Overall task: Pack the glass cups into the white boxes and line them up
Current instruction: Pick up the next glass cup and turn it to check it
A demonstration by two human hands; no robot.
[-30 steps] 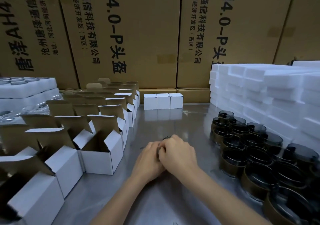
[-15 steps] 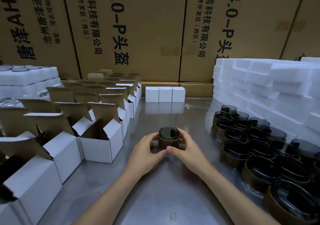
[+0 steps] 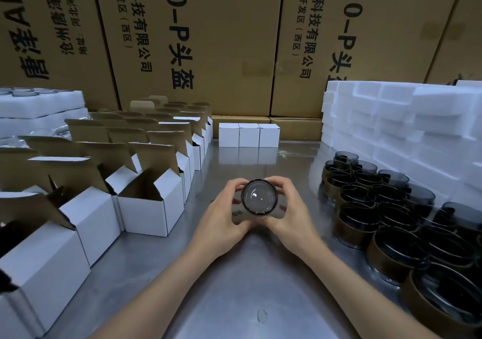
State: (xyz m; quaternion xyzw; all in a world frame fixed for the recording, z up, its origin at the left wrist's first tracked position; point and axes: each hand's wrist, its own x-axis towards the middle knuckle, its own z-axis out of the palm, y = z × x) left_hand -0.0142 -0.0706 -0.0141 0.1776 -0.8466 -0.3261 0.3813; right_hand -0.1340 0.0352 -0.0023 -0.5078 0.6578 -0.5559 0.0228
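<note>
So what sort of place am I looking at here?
Probably a packing station in a warehouse: big printed cartons stacked behind, rows of open white boxes and foam trays on a metal table.

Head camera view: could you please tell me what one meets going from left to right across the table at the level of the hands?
Open white boxes → left hand → glass cup gripped between both hands → right hand → cluster of dark glass cups → stacked white foam blocks.
</note>
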